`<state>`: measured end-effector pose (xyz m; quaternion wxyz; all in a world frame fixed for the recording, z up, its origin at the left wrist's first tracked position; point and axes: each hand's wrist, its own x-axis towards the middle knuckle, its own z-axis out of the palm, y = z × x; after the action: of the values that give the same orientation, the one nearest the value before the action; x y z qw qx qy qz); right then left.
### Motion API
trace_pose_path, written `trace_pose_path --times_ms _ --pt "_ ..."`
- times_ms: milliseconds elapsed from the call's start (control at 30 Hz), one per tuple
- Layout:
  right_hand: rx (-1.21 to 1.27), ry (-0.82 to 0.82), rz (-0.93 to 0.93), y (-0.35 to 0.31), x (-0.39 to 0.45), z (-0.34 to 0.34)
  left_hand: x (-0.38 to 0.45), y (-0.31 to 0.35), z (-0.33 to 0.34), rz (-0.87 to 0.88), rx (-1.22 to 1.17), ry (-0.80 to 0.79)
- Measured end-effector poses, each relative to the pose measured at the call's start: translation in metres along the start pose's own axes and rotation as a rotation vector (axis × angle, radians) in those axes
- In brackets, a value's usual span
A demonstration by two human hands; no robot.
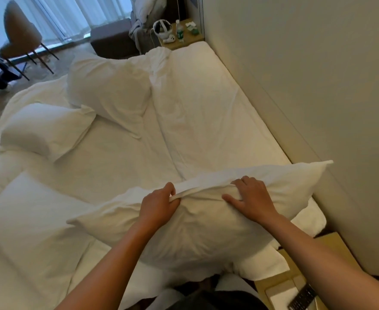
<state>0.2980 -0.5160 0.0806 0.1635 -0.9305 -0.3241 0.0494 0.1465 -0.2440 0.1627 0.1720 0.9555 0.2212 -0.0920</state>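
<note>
Apparently the work was only in its first part: the pillow (206, 231) lay across the near end of the bed (206, 108), close to the wall. The left hand (159, 206) pinched a fold of its cover, and the right hand (249, 198) sat on its top edge, fingers seemingly curled over it. The other pillows (110, 86) lay scattered on the crumpled sheet, so placing them and smoothing were, I judged, left to do.

Bed (206, 113): white sheet, rumpled. On it lie the far pillow (108, 90), the left pillow (45, 128) and the near-left pillow (32, 220). The far tabletop (194, 39) carries a headset (161, 27), a controller (169, 38) and a bottle (179, 32). A dark ottoman (110, 39) stands near it, to its left. A brown chair (21, 36) stands far left, before the curtains (72, 12). The wall (307, 74) runs along the right. On the near-right tabletop (271, 285) lies a remote (301, 297).
</note>
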Motion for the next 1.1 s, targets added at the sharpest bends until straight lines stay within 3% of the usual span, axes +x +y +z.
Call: trace_pose_path --times_ms 167,400,700,800,967,1100 --pt "0.038 0.027 -0.032 -0.003 0.017 -0.01 -0.005 0.004 -0.007 -0.011 -0.016 0.067" --pt "0.139 0.197 -0.029 -0.007 0.031 -0.039 0.001 -0.005 -0.03 -0.002 0.104 0.132" --pt "-0.082 0.17 0.14 -0.008 0.035 -0.078 0.015 -0.004 -0.056 0.023 0.137 0.201" --pt "-0.065 0.119 0.222 -0.006 0.034 -0.077 0.016 -0.01 -0.055 0.024 0.12 0.152" --pt "0.18 0.051 0.272 -0.009 0.03 -0.069 0.015 -0.027 -0.048 0.001 0.095 -0.015" --pt "0.226 0.019 0.232 -0.009 0.027 -0.065 0.014 -0.037 -0.044 0.004 0.109 -0.083"
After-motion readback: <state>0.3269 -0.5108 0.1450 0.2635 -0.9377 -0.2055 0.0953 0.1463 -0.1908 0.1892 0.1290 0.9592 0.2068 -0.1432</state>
